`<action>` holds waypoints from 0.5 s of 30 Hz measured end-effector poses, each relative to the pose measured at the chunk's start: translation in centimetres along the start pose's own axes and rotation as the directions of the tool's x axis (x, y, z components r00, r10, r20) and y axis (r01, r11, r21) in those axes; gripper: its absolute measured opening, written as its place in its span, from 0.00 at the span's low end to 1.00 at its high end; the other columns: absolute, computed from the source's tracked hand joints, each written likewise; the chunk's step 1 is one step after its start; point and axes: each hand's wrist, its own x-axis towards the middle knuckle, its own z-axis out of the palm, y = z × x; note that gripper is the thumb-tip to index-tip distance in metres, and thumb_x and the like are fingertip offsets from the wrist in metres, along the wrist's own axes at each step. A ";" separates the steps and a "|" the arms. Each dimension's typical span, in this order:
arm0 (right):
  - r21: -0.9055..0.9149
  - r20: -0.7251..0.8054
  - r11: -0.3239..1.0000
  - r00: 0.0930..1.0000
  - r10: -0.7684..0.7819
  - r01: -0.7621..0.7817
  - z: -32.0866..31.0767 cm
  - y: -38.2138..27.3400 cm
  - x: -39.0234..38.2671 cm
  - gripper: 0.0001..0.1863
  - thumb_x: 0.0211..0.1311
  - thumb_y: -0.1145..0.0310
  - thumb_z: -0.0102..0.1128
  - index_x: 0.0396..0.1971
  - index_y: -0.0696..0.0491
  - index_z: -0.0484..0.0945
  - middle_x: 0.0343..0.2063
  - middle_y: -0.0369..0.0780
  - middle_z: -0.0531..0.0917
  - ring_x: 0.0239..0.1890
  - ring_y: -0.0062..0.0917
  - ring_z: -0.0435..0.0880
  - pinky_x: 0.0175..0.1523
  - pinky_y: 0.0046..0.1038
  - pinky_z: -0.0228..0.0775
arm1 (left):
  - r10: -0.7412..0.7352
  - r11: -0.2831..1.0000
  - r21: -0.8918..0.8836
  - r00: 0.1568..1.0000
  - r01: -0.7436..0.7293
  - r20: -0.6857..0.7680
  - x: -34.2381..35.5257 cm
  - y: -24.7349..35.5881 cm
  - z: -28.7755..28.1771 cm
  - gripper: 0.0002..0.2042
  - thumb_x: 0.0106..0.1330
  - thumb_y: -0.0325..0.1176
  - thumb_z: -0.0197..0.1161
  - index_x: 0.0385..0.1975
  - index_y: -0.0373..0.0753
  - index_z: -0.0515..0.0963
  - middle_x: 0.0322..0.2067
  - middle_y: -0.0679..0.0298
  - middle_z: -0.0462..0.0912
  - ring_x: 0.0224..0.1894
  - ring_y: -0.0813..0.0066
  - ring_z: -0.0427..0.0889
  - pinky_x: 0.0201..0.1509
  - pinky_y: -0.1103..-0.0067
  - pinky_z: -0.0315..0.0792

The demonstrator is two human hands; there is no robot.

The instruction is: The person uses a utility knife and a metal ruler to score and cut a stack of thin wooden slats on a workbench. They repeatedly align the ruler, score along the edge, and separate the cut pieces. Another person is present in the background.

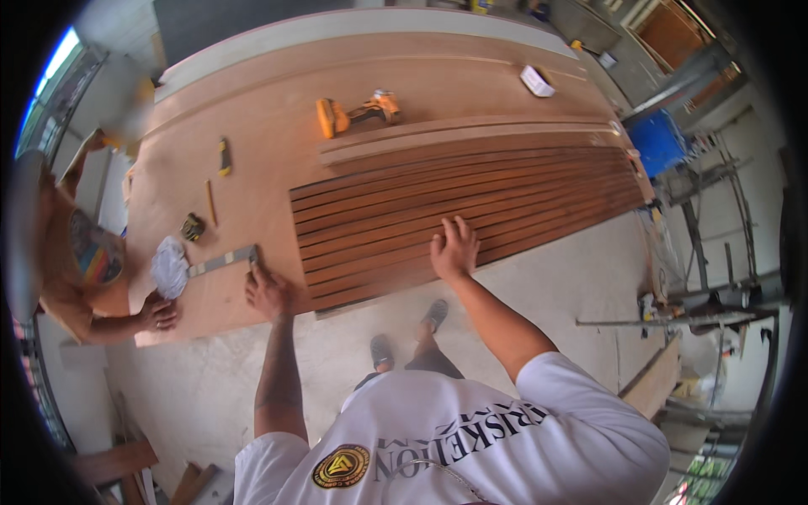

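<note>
My right hand [455, 249] lies on the brown slatted wood panel [362, 240], palm down with its fingers spread, near the panel's near edge. Left of that panel, my left hand [268, 292] has its fingers curled at the end of a flat grey bar, which looks like a square [223, 261]. The bar's short end bends down toward my fingertips, and they appear to pinch it. Its other end reaches a crumpled white plastic bag [170, 268]. A tape measure [193, 226], a pencil [211, 203] and a yellow utility knife [224, 156] lie beyond the bar.
An orange cordless power tool [370, 111] rests on the large plywood sheet [269, 160], behind loose wood strips [471, 135]. A small white box [536, 81] sits at the far right. At the left edge stands another person [84, 252], one hand on the sheet. A blue container [661, 143] is at right.
</note>
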 end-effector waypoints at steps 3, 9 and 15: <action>-0.013 -0.010 1.000 1.000 -0.027 0.027 -0.1 -0.2 0.1 0.25 0.71 0.55 0.57 0.64 0.47 0.79 0.70 0.45 0.72 0.71 0.47 0.68 0.71 0.58 0.59 | -0.027 0.999 -0.042 1.000 0.027 0.003 -0.2 0.0 -0.2 0.31 0.71 0.46 0.59 0.74 0.46 0.69 0.67 0.48 0.72 0.69 0.48 0.68 0.72 0.54 0.60; -0.052 0.050 0.998 0.998 0.044 -0.042 0.1 -0.1 0.3 0.26 0.70 0.55 0.58 0.66 0.45 0.78 0.72 0.43 0.70 0.73 0.46 0.67 0.74 0.54 0.57 | -0.067 0.993 -0.100 0.998 0.066 0.001 -0.3 0.5 -0.5 0.30 0.70 0.42 0.59 0.73 0.47 0.70 0.67 0.53 0.71 0.70 0.49 0.66 0.75 0.54 0.56; -0.030 0.044 0.999 0.999 0.026 -0.025 0.3 0.3 0.2 0.27 0.71 0.55 0.57 0.67 0.45 0.77 0.72 0.43 0.70 0.72 0.46 0.67 0.75 0.54 0.57 | -0.075 0.992 -0.100 0.994 0.083 0.083 -0.4 1.1 -1.6 0.29 0.72 0.42 0.56 0.73 0.43 0.69 0.68 0.53 0.69 0.71 0.50 0.65 0.76 0.55 0.56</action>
